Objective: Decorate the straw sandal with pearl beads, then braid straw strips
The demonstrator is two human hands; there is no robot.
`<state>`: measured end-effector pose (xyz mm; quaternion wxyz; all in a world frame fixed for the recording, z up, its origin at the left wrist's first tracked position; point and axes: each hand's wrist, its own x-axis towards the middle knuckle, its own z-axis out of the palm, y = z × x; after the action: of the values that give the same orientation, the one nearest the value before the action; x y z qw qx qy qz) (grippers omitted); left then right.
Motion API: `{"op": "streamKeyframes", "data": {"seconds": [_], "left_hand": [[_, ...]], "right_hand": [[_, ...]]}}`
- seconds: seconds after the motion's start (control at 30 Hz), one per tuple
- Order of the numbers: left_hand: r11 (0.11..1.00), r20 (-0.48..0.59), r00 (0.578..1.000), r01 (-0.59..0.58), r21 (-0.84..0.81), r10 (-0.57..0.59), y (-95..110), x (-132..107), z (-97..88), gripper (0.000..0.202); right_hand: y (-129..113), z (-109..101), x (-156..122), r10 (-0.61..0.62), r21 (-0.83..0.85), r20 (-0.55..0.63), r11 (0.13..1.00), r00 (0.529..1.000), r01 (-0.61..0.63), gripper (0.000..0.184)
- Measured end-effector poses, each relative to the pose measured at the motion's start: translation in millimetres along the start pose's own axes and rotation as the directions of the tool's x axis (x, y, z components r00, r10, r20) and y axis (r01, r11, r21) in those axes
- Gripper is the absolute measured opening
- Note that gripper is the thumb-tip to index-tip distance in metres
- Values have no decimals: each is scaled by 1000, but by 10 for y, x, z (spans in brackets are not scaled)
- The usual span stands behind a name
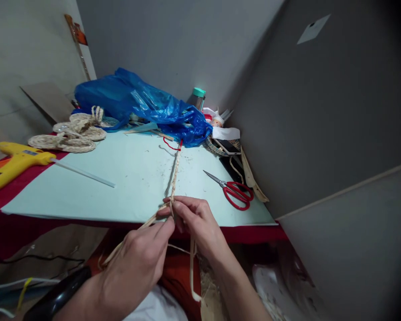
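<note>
A pale plaited cord runs from a red string at the back of the table down to my two hands. My right hand pinches the near end of the plait between thumb and fingers. Just below it, my left hand is closed on a loose strand of the same straw-like fibre. Other strands trail off to the left over my left hand, and one strand hangs beneath my right hand. The left fingertips are partly hidden.
Red-handled scissors lie to the right. A yellow glue gun with a glue stick rests on the left, near coiled braid bundles. Behind are a blue plastic bag, a bottle and a phone. A grey partition stands at right.
</note>
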<state>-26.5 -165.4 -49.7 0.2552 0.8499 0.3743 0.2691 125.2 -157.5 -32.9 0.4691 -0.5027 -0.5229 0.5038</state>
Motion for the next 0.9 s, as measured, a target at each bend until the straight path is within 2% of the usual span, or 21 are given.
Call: {"op": "streamKeyframes", "data": {"seconds": [0.1,0.17,0.23,0.3,0.33,0.4,0.43,0.47,0.53,0.6,0.67,0.73,0.83,0.9], "left_hand": [[996,51,995,-88,21,86,-23,-49,-7,36],[994,10,994,-109,7,109,-36,-14,-121,29],[999,-129,991,-33,-42,27,-58,90,-256,20],[970,-184,967,136,-204,-174,-92,245,-347,17],[919,-90,965,202,-339,-245,-110,327,-362,18],[767,195,948,319,-556,-253,-138,471,-338,19],[703,274,930,365,-610,-245,-145,523,-308,19],[653,330,914,402,-642,-237,-146,559,-273,19],[605,357,899,435,-667,-252,-135,587,-209,21],[596,348,897,441,-671,-272,-122,574,-176,21],[598,337,894,448,-665,-296,-115,545,-172,23],[597,334,886,464,-655,-322,-116,517,-185,27],[623,314,883,469,-626,-350,-117,494,-204,26],[677,277,898,439,-591,-341,-113,491,-205,20]], "right_hand": [[7,-52,-5,-18,25,15,1000,1000,17,27],[26,-75,-8,-10,52,6,999,1000,10,26],[46,-86,-12,29,108,9,994,1000,-29,25],[57,-84,-18,57,180,30,982,998,-62,25],[58,-79,-22,56,209,45,976,997,-65,25],[50,-67,-30,30,240,67,970,997,-45,23],[43,-64,-34,21,247,76,968,997,-39,22],[35,-66,-38,20,250,85,967,996,-41,21],[20,-81,-45,9,218,103,976,995,-31,20],[-1,-110,-52,-31,117,119,993,992,17,21],[-34,-138,-64,-65,-69,128,995,990,74,22],[-85,-151,-84,-74,-286,118,952,990,105,20],[-170,-132,-123,-67,-587,101,802,993,114,18],[-215,-101,-143,-62,-771,105,626,993,121,20]]}}
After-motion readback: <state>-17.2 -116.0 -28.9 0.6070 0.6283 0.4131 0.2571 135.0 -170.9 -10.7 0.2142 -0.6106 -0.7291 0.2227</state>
